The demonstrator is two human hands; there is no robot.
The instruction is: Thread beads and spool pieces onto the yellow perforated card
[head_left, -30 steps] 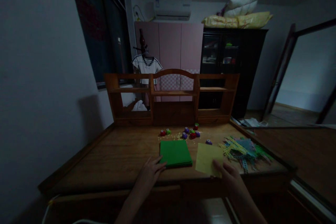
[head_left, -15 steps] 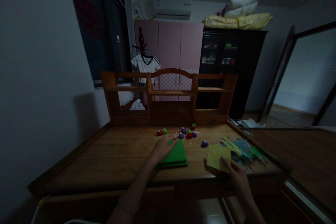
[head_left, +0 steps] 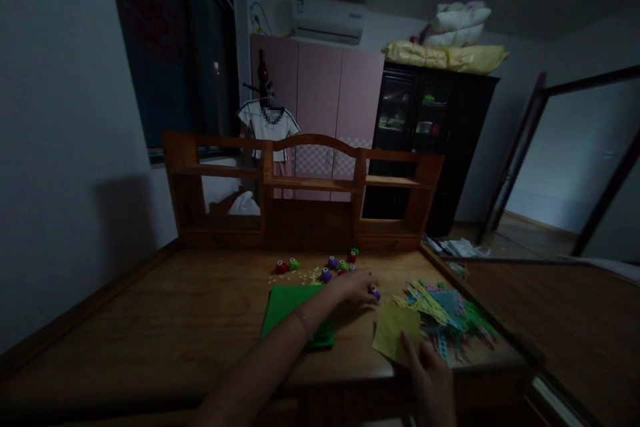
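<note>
My left hand reaches across the green stack of sheets, its fingers closed around a small purple craft punch on the desk. My right hand pinches the lower right of a yellow square of paper, thumb on top. The paper lies close in front of the purple punch, near the desk's front edge. Behind my left hand stand more small punches, among them a purple one, a red one and a green one. Part of this group is hidden by the hand.
Tiny yellow paper bits lie scattered behind the green stack. A heap of coloured paper strips covers the desk's right side. A wooden shelf unit rises along the back edge of the desk.
My left hand has moved right from the green stack to the purple craft punch. My right hand still holds the yellow paper. The camera view has shifted and tilted slightly.
</note>
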